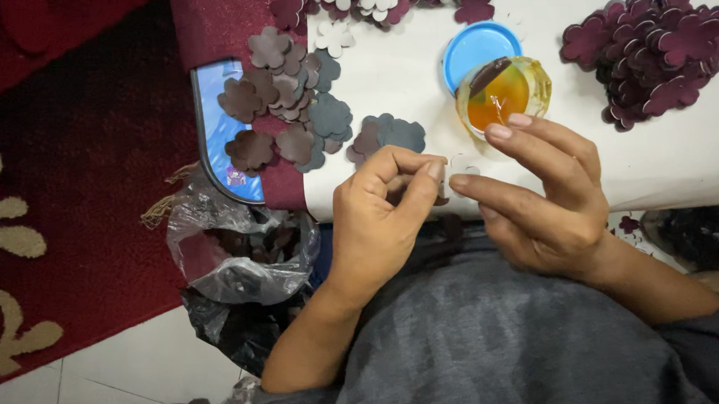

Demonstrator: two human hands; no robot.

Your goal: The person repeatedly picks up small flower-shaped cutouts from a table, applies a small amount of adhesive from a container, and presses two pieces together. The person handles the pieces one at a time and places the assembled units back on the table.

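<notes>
I'm pinching a white flower cutout (460,167) between both hands, just below the glue jar (503,93): my left hand (377,217) is closing thumb and forefinger on its left edge, my right hand (542,195) is gripping its right edge, other fingers spread. Brown cutouts (287,106) are lying left of the jar, maroon pile (658,46) right. Looks like the glue-up step; next likely needs a careful dip or press.

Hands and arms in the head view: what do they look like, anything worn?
Both hands are bare: left hand and right hand show no gloves, rings or watch. The fingernails are short and unpainted. The forearms are uncovered up to grey sleeves pushed up near the elbows, matching the grey top.
</notes>
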